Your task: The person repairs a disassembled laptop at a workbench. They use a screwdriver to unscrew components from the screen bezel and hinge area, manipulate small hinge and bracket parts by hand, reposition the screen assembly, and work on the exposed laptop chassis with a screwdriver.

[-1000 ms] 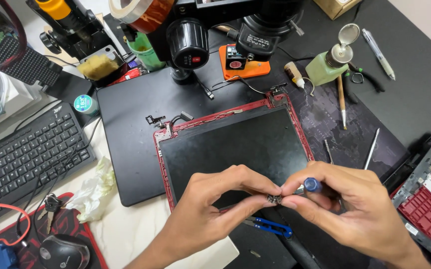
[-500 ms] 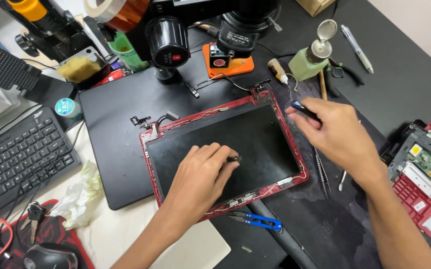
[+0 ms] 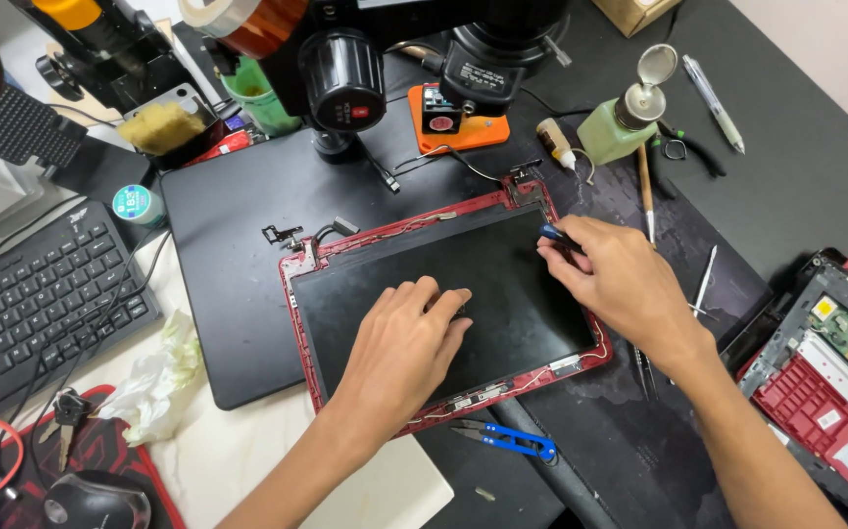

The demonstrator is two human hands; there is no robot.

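Observation:
A red laptop lid frame (image 3: 298, 264) with a dark screen panel (image 3: 512, 294) lies flat on a black mat. My left hand (image 3: 399, 343) rests palm down on the middle of the panel, fingers together. My right hand (image 3: 620, 279) is at the panel's upper right corner, pinching a small blue-handled screwdriver (image 3: 551, 233) whose tip points at the frame's edge. Thin wires run along the frame's top rail.
Blue snips (image 3: 507, 439) lie just below the frame. A microscope head (image 3: 345, 73), an orange block (image 3: 458, 122), a green pump bottle (image 3: 625, 122), tweezers and pens stand behind. A keyboard (image 3: 32, 294) is left, an opened red laptop base (image 3: 830, 372) right.
My right hand has come down from the upper right corner onto the panel's right edge. My left hand stays on the panel, shifted slightly toward the middle.

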